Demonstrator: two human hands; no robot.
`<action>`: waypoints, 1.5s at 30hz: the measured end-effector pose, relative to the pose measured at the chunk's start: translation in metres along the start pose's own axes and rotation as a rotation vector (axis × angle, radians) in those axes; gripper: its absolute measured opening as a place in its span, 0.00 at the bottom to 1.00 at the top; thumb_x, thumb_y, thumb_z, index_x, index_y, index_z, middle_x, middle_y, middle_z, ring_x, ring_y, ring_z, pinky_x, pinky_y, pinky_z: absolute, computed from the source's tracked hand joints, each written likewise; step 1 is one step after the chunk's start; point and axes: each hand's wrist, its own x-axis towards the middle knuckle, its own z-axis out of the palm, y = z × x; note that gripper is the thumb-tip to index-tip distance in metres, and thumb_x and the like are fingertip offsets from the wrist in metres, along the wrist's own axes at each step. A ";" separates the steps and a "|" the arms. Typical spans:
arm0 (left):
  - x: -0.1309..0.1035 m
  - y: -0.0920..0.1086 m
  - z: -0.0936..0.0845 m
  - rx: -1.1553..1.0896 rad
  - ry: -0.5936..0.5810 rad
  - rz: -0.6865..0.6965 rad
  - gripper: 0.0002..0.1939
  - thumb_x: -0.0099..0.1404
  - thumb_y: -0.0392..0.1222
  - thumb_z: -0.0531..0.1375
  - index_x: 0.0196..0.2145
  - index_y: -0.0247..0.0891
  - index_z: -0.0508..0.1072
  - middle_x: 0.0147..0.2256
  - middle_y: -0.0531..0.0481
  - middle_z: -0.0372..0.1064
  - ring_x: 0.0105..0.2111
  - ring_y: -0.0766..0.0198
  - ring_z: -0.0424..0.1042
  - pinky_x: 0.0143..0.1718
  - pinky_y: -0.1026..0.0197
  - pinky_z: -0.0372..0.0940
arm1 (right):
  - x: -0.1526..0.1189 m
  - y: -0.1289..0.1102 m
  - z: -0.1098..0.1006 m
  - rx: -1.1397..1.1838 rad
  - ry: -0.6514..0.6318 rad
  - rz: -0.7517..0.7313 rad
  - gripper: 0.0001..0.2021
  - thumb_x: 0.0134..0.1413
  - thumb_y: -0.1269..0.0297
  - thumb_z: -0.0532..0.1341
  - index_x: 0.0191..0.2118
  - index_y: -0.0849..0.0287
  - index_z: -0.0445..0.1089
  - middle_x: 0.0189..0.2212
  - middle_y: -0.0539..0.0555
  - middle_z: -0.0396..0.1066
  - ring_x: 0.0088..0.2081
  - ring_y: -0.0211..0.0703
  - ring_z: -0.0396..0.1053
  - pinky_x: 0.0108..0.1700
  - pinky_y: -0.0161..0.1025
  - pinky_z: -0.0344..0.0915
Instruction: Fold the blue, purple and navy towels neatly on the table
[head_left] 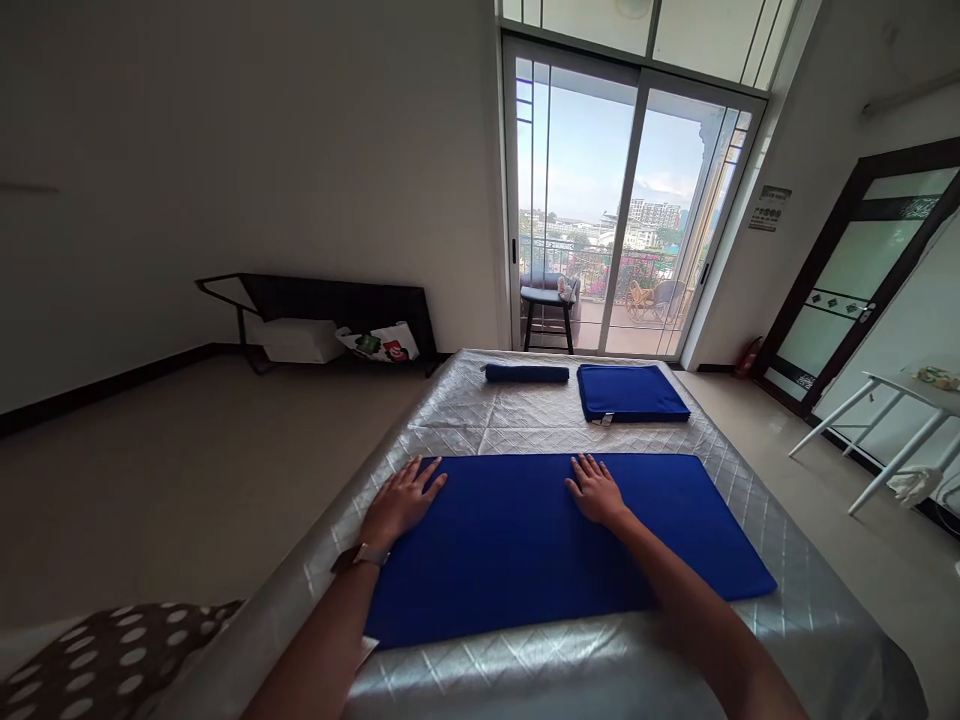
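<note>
So the blue cloth (517, 540) is lying flat on the silvery quilted cover (555, 642), and I'd guess it's light, soft and floppy, maybe a bit slidey on that shiny stuff, so pinch it by the near corners. Farther up, the left hand (401, 500) is spread at its far left corner and the right hand (596, 490) rests loosely open near the far edge, neither gripping anything.
</note>
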 end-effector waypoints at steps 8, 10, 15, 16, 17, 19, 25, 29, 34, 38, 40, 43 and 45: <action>0.002 -0.004 0.005 0.011 0.003 -0.008 0.32 0.72 0.55 0.43 0.69 0.42 0.56 0.69 0.41 0.51 0.69 0.50 0.51 0.67 0.46 0.49 | -0.035 0.145 -0.032 -0.123 0.086 0.392 0.32 0.70 0.53 0.39 0.72 0.65 0.45 0.72 0.58 0.42 0.73 0.44 0.38 0.71 0.47 0.37; 0.003 -0.006 0.008 0.017 0.008 0.001 0.32 0.72 0.55 0.43 0.69 0.41 0.56 0.69 0.41 0.52 0.68 0.50 0.53 0.67 0.46 0.49 | -0.044 0.175 -0.037 -0.123 0.108 0.476 0.33 0.69 0.53 0.38 0.72 0.68 0.44 0.72 0.59 0.42 0.73 0.45 0.39 0.71 0.46 0.38; 0.006 -0.011 0.012 0.033 0.019 0.018 0.33 0.72 0.55 0.42 0.68 0.40 0.57 0.68 0.40 0.54 0.68 0.50 0.53 0.67 0.46 0.50 | -0.050 0.195 -0.037 -0.126 0.131 0.541 0.33 0.69 0.54 0.38 0.72 0.69 0.43 0.72 0.61 0.43 0.72 0.45 0.40 0.71 0.44 0.39; 0.006 -0.011 0.012 0.036 0.021 0.021 0.33 0.72 0.55 0.42 0.68 0.39 0.57 0.68 0.39 0.54 0.68 0.50 0.53 0.67 0.46 0.50 | -0.050 0.194 -0.036 -0.123 0.134 0.541 0.33 0.69 0.54 0.38 0.72 0.70 0.44 0.72 0.61 0.43 0.72 0.44 0.40 0.71 0.44 0.38; 0.006 -0.011 0.012 0.037 0.020 0.022 0.33 0.72 0.55 0.42 0.68 0.39 0.57 0.68 0.39 0.53 0.68 0.51 0.54 0.66 0.47 0.50 | -0.049 0.192 -0.036 -0.119 0.137 0.540 0.33 0.69 0.54 0.38 0.72 0.70 0.44 0.72 0.62 0.43 0.73 0.44 0.39 0.71 0.44 0.38; 0.005 -0.009 0.010 0.029 0.018 0.006 0.33 0.72 0.55 0.42 0.69 0.39 0.57 0.69 0.39 0.52 0.68 0.50 0.53 0.66 0.47 0.51 | -0.048 0.190 -0.036 -0.105 0.139 0.538 0.34 0.69 0.53 0.38 0.72 0.71 0.44 0.72 0.62 0.42 0.73 0.44 0.39 0.71 0.44 0.37; 0.003 -0.002 0.006 0.032 0.032 -0.008 0.32 0.72 0.55 0.41 0.68 0.41 0.59 0.68 0.41 0.54 0.68 0.49 0.54 0.66 0.44 0.51 | -0.039 0.191 -0.041 -0.117 0.117 0.581 0.32 0.69 0.57 0.38 0.72 0.70 0.44 0.72 0.63 0.43 0.72 0.48 0.42 0.71 0.49 0.37; 0.003 0.000 0.005 0.039 0.030 -0.008 0.33 0.72 0.55 0.41 0.68 0.40 0.58 0.68 0.40 0.54 0.68 0.50 0.54 0.66 0.45 0.50 | -0.023 0.158 -0.041 -0.142 0.167 0.510 0.30 0.68 0.63 0.41 0.72 0.66 0.44 0.72 0.63 0.44 0.72 0.50 0.40 0.71 0.54 0.33; 0.002 0.003 0.002 0.034 0.016 -0.017 0.32 0.72 0.55 0.41 0.68 0.41 0.58 0.69 0.41 0.53 0.68 0.50 0.54 0.67 0.45 0.49 | 0.000 0.050 -0.020 -0.065 0.152 0.125 0.30 0.68 0.60 0.42 0.71 0.65 0.50 0.71 0.58 0.46 0.73 0.45 0.39 0.71 0.46 0.39; 0.001 0.003 -0.001 0.044 0.004 -0.008 0.33 0.72 0.55 0.40 0.68 0.40 0.58 0.69 0.39 0.52 0.68 0.51 0.53 0.67 0.46 0.49 | 0.010 -0.013 0.001 0.018 0.050 -0.036 0.30 0.70 0.52 0.42 0.72 0.60 0.49 0.72 0.54 0.43 0.73 0.42 0.37 0.71 0.45 0.37; 0.001 0.003 -0.001 0.054 -0.005 -0.005 0.32 0.72 0.54 0.40 0.69 0.40 0.57 0.69 0.39 0.52 0.68 0.52 0.53 0.67 0.47 0.49 | 0.011 -0.017 0.005 0.027 0.013 -0.032 0.31 0.70 0.51 0.41 0.72 0.60 0.47 0.72 0.53 0.42 0.73 0.42 0.35 0.71 0.45 0.35; 0.002 0.000 0.002 0.063 -0.003 -0.003 0.32 0.72 0.54 0.40 0.69 0.41 0.57 0.69 0.41 0.53 0.68 0.52 0.54 0.67 0.47 0.49 | 0.005 0.009 0.001 0.006 0.007 0.027 0.32 0.70 0.50 0.39 0.73 0.60 0.44 0.72 0.54 0.41 0.73 0.40 0.34 0.72 0.45 0.33; 0.003 -0.001 0.004 0.060 0.008 -0.003 0.32 0.72 0.54 0.41 0.69 0.41 0.57 0.69 0.41 0.53 0.68 0.52 0.54 0.67 0.47 0.49 | -0.003 0.042 -0.007 -0.025 0.011 0.107 0.33 0.70 0.50 0.39 0.73 0.61 0.43 0.72 0.55 0.42 0.73 0.40 0.34 0.71 0.44 0.33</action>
